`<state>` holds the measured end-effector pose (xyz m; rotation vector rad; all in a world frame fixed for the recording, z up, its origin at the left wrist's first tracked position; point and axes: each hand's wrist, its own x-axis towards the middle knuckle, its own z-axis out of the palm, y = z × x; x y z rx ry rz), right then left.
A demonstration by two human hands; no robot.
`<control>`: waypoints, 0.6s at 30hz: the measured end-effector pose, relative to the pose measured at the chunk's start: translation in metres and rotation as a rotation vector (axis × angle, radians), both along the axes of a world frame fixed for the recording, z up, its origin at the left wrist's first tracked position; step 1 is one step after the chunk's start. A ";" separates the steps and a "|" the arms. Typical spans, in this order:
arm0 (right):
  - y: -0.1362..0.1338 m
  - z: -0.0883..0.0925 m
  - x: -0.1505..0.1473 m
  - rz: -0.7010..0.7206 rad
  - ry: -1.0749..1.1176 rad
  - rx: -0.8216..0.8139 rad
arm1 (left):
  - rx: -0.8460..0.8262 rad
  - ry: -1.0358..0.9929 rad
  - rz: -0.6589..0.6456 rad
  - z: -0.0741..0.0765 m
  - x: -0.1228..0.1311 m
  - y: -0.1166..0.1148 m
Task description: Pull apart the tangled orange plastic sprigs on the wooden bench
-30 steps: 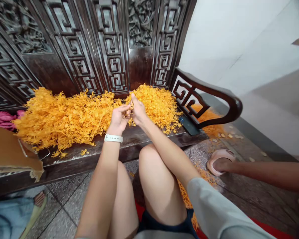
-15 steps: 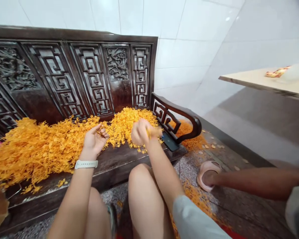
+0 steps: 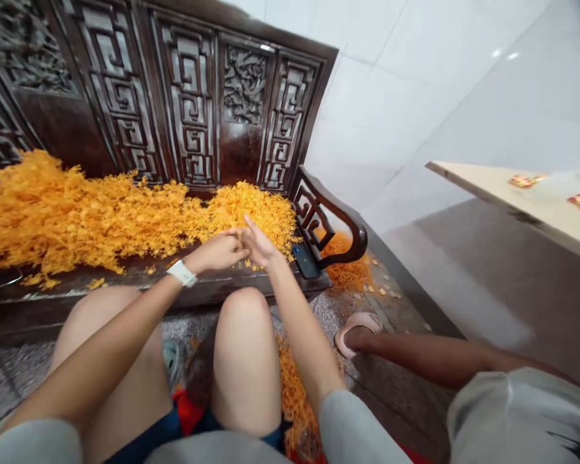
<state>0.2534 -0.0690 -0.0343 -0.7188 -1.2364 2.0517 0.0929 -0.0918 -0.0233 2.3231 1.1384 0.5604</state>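
My left hand (image 3: 216, 252), with a pale watch (image 3: 182, 273) on its wrist, reaches across to my right hand (image 3: 258, 242), and their fingers meet above the front of the bench seat. The left fingers are bent together against the right palm; whatever is between them is too small or hidden to make out. My right hand has its thumb stretched up and its fingers apart. Just behind both hands lies a heap of orange-yellow blossoms or petals (image 3: 251, 205). A larger heap of stringy orange flowers (image 3: 87, 222) stretches along the seat to the left.
The dark carved wooden bench (image 3: 244, 151) has a curved armrest (image 3: 341, 216). A phone (image 3: 305, 261) lies beside it. Orange scraps (image 3: 345, 261) cover the floor past the armrest. Another person's leg (image 3: 415, 357) extends in from the right, below a pale tabletop (image 3: 502, 193).
My hands have come together, having been apart over the bench. My right hand's thumb is now up, its fingers spread. The view has tilted and shifted.
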 end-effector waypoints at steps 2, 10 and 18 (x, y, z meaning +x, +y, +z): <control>-0.014 0.009 0.012 0.003 -0.053 0.170 | -0.021 0.153 -0.043 0.002 0.012 -0.008; -0.110 0.017 0.059 -0.604 0.075 0.356 | -0.207 -0.025 -0.276 0.003 0.033 -0.058; -0.216 0.086 0.130 -1.528 -0.491 0.889 | -0.232 -0.009 -0.305 -0.028 -0.027 -0.074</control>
